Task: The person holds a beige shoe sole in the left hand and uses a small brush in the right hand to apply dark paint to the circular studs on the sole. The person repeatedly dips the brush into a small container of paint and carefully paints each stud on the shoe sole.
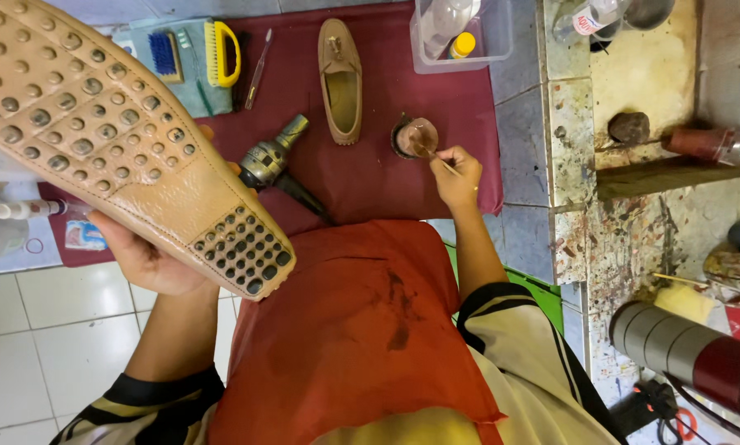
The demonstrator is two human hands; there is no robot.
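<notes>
Two hands busy: left hand [143, 259] grips tan studded-sole loafer [114, 132]; right hand [456, 175] pinches thin stick [436, 158], apparently dipped in small round tin [415, 137].

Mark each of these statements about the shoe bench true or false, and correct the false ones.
1. The left hand holds a tan leather loafer with a studded sole, sole up. True.
2. The right hand dips a thin stick into a small round pot of brownish paste. True.
3. The second tan loafer lies on the white floor tiles. False: it lies on the dark red mat.
4. The yellow-handled brush rests in the right hand. False: it lies on a blue-green cloth at the back.
5. A red apron covers the person's lap. True.
</notes>
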